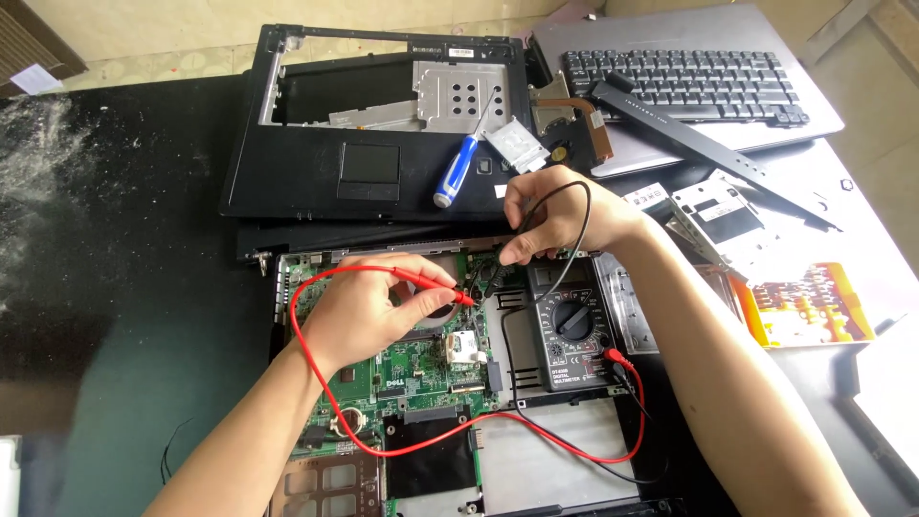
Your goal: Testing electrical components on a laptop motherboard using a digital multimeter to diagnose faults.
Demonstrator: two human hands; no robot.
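Your left hand [359,311] pinches the red probe [431,280], right hand [550,215] grips the black probe [493,273], both tips on the green motherboard [412,369]. Light, stiff probes; hold the insulated shafts, that board's probably fragile.

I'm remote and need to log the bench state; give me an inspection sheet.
Surface: black table, dusty patch at far left.
Job's things: green motherboard in the open laptop base; multimeter resting on it.
Clutter: blue screwdriver on a removed palmrest cover; keyboard; metal bracket; orange bit tray.
Hands: left hand holds the red probe to the board; right hand holds the black probe.
Cables: red lead loops across the board; black lead arcs over the right hand.
Surroundings: pale floor.
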